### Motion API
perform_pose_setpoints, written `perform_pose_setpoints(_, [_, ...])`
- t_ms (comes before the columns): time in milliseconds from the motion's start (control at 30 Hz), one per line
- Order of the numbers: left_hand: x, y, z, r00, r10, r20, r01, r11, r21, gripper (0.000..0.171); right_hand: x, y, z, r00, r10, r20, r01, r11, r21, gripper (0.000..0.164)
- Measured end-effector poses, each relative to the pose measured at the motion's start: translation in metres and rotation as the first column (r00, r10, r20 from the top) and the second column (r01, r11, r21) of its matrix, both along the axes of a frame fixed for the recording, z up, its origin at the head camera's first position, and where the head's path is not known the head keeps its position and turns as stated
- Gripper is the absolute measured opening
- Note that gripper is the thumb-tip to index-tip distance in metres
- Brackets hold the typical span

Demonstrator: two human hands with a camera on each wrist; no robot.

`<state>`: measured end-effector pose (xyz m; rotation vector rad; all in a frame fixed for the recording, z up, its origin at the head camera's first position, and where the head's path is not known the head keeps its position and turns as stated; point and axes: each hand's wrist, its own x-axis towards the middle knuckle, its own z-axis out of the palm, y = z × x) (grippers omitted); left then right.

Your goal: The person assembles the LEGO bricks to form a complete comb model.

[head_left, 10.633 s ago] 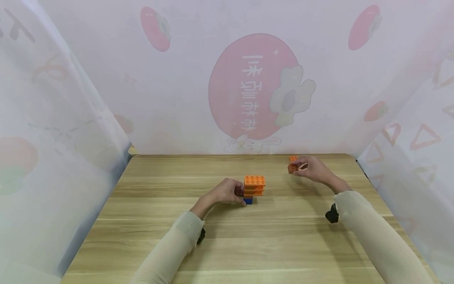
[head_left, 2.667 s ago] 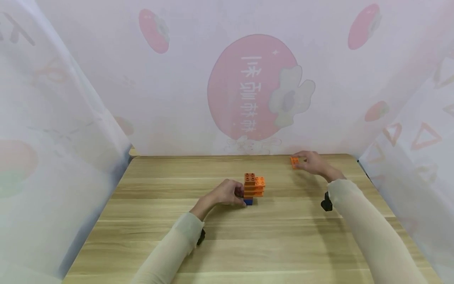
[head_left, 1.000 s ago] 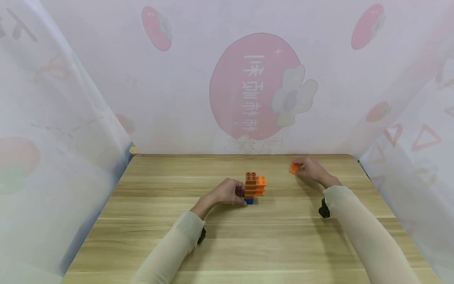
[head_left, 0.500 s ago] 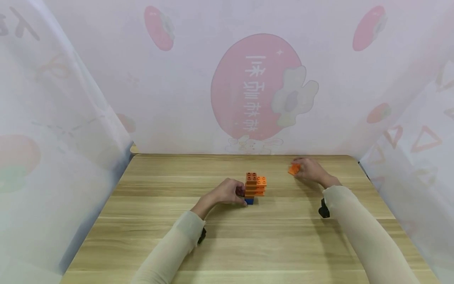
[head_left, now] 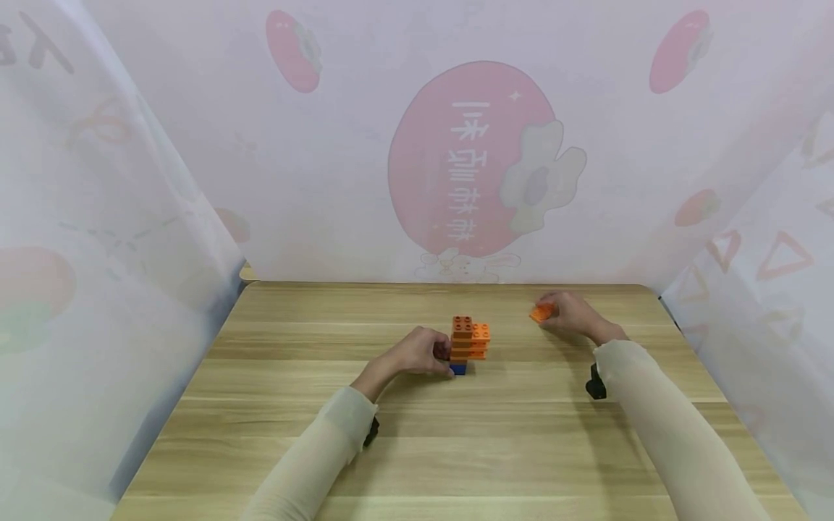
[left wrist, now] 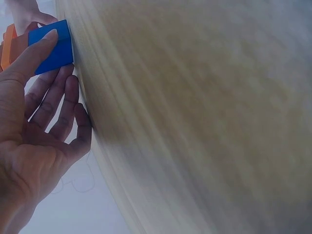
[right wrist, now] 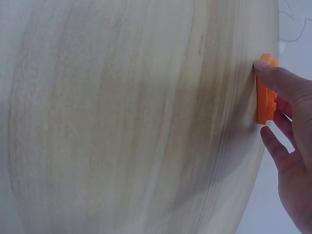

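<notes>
My left hand [head_left: 417, 351] grips the base of a small stack of toy building bricks in the middle of the table; in the left wrist view its thumb lies on the blue bottom brick [left wrist: 62, 51]. Above the blue one, brown bricks and orange flat bricks alternate, the orange ones [head_left: 481, 331] jutting out to the right. A brown brick with studs [head_left: 462, 325] tops the stack. Further back on the right, my right hand [head_left: 573, 316] pinches a thin orange brick [right wrist: 264, 100] by its edges, close to the table. Part of that brick is hidden by the fingers.
The wooden table [head_left: 417, 463] ends at a pale printed curtain [head_left: 326, 181] behind, with more curtain on both sides. Black wrist devices [head_left: 596, 383] sit below both sleeves.
Since the oldest frame, the brown brick near my right hand has gone onto the stack's top. The right hand has since taken the orange brick, turned it and brought it slightly nearer. Left hand stays.
</notes>
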<state>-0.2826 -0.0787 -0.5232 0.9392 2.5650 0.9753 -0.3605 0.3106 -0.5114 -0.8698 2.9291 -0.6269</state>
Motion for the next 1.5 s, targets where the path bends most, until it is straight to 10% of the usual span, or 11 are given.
perform_pose_setpoints(1500, [0.0009, 0.0005, 0.0026, 1.0, -0.003, 0.007, 0.003, 1.0, -0.009, 0.026, 0.0084, 0.0043, 0.0022, 0.999, -0.024, 0.039, 0.029, 0.992, -0.12, 0.034])
